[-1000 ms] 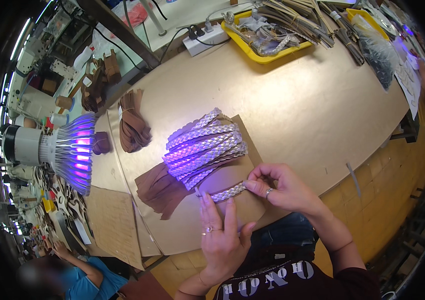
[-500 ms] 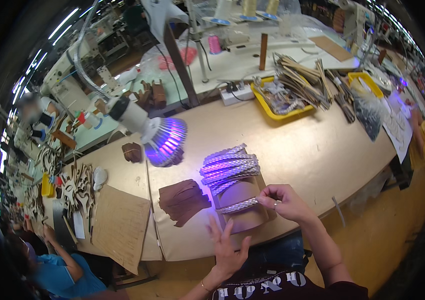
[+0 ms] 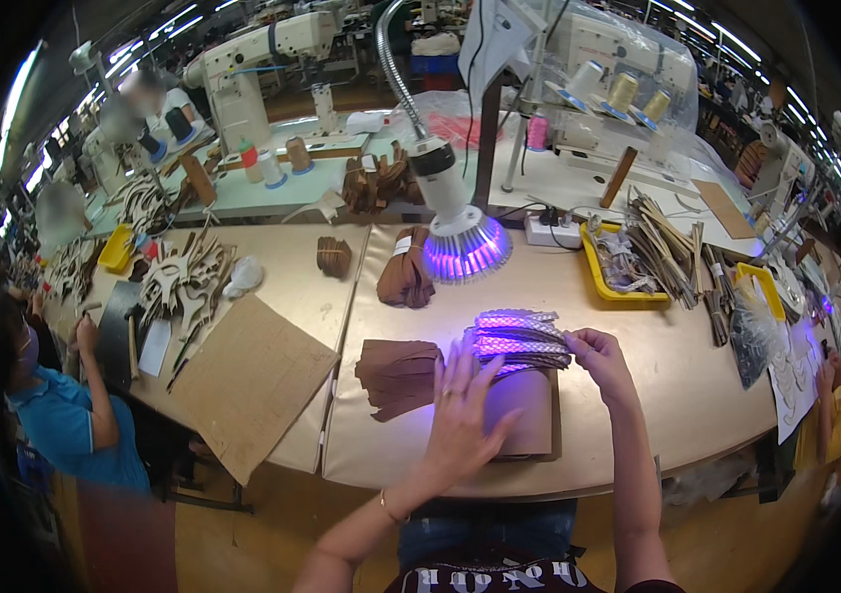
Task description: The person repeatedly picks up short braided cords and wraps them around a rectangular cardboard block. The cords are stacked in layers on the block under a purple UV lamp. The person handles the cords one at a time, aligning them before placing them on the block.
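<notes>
A pile of silvery braided strips (image 3: 517, 339) lies across a brown cardboard block (image 3: 527, 415) in front of me, lit violet at its left part. My right hand (image 3: 606, 370) pinches the right end of one strip at the edge of the pile. Over the left ends of the strips and the block, my left hand (image 3: 462, 420) reaches up with its fingers spread, touching the strips or just above them; I cannot tell which. Left of that hand lies a flat stack of brown strips (image 3: 391, 378), partly covered by the fingers.
A lamp (image 3: 467, 249) glowing violet hangs over the bench behind the strips. Beyond it, brown bundles (image 3: 405, 274) lie near the bench's seam. A yellow tray (image 3: 606, 282) stands far right, a tan board (image 3: 257, 381) lies left. A co-worker in blue (image 3: 79, 415) sits at left.
The strip that lay apart on the near part of the block is now up at the pile, with both hands moved away from me. The whole view has also shifted and turned.
</notes>
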`<state>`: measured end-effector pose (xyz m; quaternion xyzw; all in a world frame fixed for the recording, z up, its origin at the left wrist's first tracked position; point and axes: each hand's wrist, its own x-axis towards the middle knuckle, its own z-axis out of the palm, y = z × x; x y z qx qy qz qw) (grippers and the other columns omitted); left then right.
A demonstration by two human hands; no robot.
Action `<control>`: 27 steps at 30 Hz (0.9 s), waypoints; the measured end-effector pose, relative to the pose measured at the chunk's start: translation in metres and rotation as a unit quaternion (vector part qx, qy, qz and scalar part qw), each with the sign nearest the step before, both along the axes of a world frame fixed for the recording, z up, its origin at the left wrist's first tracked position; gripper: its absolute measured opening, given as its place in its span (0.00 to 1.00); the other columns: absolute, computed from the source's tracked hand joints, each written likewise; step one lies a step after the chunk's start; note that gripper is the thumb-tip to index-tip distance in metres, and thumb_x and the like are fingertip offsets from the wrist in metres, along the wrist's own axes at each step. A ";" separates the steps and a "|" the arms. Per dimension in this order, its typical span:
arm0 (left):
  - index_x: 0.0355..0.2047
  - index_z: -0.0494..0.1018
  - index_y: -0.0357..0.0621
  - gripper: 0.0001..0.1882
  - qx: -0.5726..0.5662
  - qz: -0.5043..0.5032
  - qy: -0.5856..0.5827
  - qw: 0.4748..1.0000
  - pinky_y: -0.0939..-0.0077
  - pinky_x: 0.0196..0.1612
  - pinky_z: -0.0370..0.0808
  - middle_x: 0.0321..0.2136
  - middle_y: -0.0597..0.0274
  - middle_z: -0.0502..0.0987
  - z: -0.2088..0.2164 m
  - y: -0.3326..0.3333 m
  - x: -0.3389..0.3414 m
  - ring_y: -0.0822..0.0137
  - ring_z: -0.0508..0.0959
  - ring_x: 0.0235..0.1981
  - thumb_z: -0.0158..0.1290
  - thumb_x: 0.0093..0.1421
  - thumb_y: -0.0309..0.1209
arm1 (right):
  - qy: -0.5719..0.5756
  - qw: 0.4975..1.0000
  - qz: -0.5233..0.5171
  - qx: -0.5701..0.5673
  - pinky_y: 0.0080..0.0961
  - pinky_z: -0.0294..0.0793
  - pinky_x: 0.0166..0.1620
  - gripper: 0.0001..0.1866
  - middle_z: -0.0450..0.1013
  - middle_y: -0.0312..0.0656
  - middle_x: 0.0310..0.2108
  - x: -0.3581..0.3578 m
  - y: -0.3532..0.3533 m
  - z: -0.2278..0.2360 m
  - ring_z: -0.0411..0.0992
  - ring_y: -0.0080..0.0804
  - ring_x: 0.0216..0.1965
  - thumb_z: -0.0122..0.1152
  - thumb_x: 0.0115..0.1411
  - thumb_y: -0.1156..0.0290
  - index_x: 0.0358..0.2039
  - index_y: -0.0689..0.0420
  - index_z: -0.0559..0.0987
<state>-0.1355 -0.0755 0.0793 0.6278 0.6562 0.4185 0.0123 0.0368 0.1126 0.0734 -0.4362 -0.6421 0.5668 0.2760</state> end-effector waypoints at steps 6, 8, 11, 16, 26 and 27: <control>0.67 0.52 0.36 0.60 -0.072 -0.089 0.137 0.984 0.45 0.70 0.40 0.67 0.34 0.49 0.027 0.095 -0.025 0.41 0.46 0.70 0.56 0.46 0.69 | 0.055 0.998 -0.032 -0.001 0.13 0.59 0.29 0.11 0.71 0.27 0.24 0.003 0.001 -0.001 0.60 0.13 0.24 0.63 0.62 0.62 0.36 0.57 0.78; 0.66 0.51 0.33 0.69 -0.150 -0.093 0.166 0.970 0.46 0.70 0.42 0.65 0.32 0.52 0.025 0.111 -0.030 0.39 0.48 0.69 0.55 0.38 0.76 | 0.042 0.995 -0.087 0.001 0.14 0.63 0.32 0.17 0.72 0.29 0.28 0.004 -0.004 -0.002 0.64 0.15 0.28 0.64 0.62 0.59 0.43 0.56 0.73; 0.65 0.54 0.33 0.67 -0.253 -0.143 0.098 0.952 0.48 0.69 0.47 0.64 0.32 0.54 0.015 0.117 -0.030 0.38 0.52 0.68 0.57 0.38 0.75 | 0.028 0.988 -0.141 -0.059 0.21 0.68 0.35 0.29 0.72 0.33 0.39 0.000 -0.019 -0.009 0.67 0.19 0.34 0.52 0.63 0.40 0.51 0.51 0.73; 0.62 0.58 0.34 0.59 -0.180 -0.105 0.078 0.975 0.49 0.67 0.54 0.63 0.33 0.58 -0.005 0.116 -0.023 0.38 0.56 0.66 0.64 0.41 0.65 | 0.137 0.966 -0.098 -0.197 0.22 0.73 0.33 0.34 0.76 0.36 0.38 -0.025 -0.023 -0.014 0.74 0.22 0.35 0.38 0.68 0.38 0.50 0.57 0.75; 0.61 0.56 0.35 0.47 -0.119 -0.143 -0.116 0.976 0.50 0.67 0.50 0.59 0.39 0.62 -0.024 0.116 -0.033 0.43 0.60 0.63 0.67 0.45 0.41 | 0.239 0.965 -0.047 -0.093 0.20 0.72 0.42 0.29 0.75 0.36 0.33 -0.062 -0.010 0.018 0.73 0.21 0.34 0.42 0.70 0.46 0.40 0.62 0.77; 0.61 0.57 0.36 0.46 -0.110 -0.141 -0.134 0.975 0.50 0.67 0.50 0.59 0.39 0.62 -0.025 0.114 -0.032 0.43 0.60 0.63 0.66 0.46 0.41 | 0.238 0.966 -0.058 -0.086 0.20 0.72 0.41 0.28 0.75 0.37 0.31 -0.063 -0.013 0.021 0.73 0.20 0.33 0.42 0.71 0.47 0.37 0.63 0.77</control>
